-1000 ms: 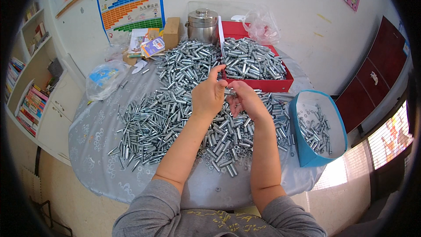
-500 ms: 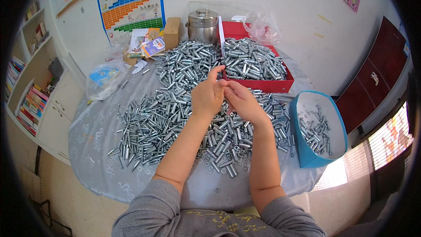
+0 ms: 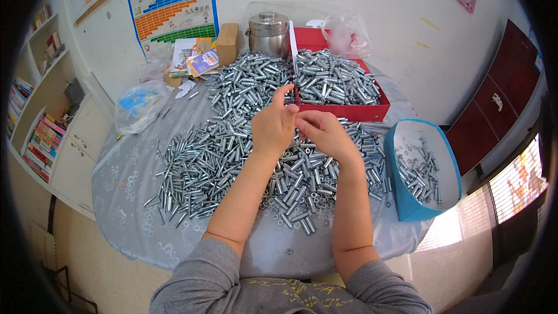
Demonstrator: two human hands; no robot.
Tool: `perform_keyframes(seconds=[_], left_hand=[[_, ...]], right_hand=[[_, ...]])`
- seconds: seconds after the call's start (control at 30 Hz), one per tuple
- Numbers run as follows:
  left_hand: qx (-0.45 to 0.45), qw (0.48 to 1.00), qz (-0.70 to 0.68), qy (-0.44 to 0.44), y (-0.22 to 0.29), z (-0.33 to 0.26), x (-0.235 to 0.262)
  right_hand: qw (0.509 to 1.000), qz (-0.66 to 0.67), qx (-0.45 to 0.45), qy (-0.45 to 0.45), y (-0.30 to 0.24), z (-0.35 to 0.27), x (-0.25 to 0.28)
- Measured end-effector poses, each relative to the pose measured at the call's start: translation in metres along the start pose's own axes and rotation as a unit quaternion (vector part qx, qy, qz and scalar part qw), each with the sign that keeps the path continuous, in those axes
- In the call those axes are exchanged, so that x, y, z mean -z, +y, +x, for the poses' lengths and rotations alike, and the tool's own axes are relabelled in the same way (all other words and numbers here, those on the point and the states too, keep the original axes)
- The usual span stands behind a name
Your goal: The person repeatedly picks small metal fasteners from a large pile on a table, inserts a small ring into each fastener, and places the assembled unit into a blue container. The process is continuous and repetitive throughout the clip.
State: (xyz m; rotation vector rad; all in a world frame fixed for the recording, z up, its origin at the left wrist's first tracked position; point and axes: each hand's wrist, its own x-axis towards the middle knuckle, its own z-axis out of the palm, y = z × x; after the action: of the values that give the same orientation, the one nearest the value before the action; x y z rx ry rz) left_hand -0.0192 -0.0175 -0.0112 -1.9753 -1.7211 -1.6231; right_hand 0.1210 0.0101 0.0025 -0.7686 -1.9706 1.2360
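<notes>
My left hand (image 3: 271,129) and my right hand (image 3: 326,135) meet above a wide heap of shiny metal bolts and sleeves (image 3: 203,166). The left one is curled, its index finger raised and its thumb towards the right hand. Thumb and fingertips of my right hand pinch together against the left thumb. Whatever lies between them is too small or hidden to make out. Loose washers and nuts (image 3: 314,197) are scattered along the heap's near edge. Behind my hands, a red box (image 3: 372,113) is piled with more metal sleeves (image 3: 337,78).
To the right stands a blue fabric bin (image 3: 407,200) with bolts and washers inside. A steel canister (image 3: 268,34), a cardboard box (image 3: 228,45) and booklets (image 3: 202,63) sit at the back. A plastic bag (image 3: 141,104) lies at the left of the cloth-covered table (image 3: 131,197).
My right hand's fingers have closed in a little more against the left thumb. Both hands stay in nearly the same place; the heap looks unchanged.
</notes>
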Motion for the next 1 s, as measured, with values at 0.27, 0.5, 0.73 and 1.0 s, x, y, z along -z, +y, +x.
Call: perform_keyframes(seconds=[0.27, 0.5, 0.73, 1.0], left_hand=[[0.047, 0.995, 0.082, -0.018, -0.005, 0.0, -0.008], [0.089, 0.992, 0.062, -0.063, -0.014, -0.003, -0.018], [0.034, 0.998, 0.01, -0.055, 0.008, -0.008, -0.018], [0.045, 0.997, -0.045, -0.051, -0.004, -0.009, -0.028]], right_hand=[[0.965, -0.222, 0.077, 0.121, 0.02, -0.013, 0.027], [0.968, -0.219, 0.0, 0.122, 0.028, -0.02, 0.028], [0.99, -0.12, 0.065, 0.043, 0.023, -0.007, 0.004], [0.984, -0.171, 0.019, 0.043, 0.013, -0.014, 0.015]])
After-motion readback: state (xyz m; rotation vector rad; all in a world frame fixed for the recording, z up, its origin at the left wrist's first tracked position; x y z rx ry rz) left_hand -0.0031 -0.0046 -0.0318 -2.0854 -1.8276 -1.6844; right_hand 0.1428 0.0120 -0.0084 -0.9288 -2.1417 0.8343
